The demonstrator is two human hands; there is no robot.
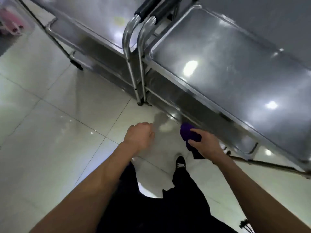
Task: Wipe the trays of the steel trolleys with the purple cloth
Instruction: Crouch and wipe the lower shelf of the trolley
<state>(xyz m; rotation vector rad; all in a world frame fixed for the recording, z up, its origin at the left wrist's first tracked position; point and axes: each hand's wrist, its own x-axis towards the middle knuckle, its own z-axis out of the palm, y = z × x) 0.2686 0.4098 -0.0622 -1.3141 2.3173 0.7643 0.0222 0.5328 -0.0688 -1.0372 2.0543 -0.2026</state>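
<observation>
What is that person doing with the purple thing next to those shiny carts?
A person stands on the tiled floor beside two steel trolleys parked handle to handle. The right hand grips a bunched purple cloth, held low beside the edge of the right trolley, not on its top tray. The left hand is loosely curled and holds nothing. The left trolley stands untouched.

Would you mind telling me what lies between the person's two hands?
In the head view, only bare glossy floor tile shows between the left hand and the right hand, which grips the bunched purple cloth.
</observation>
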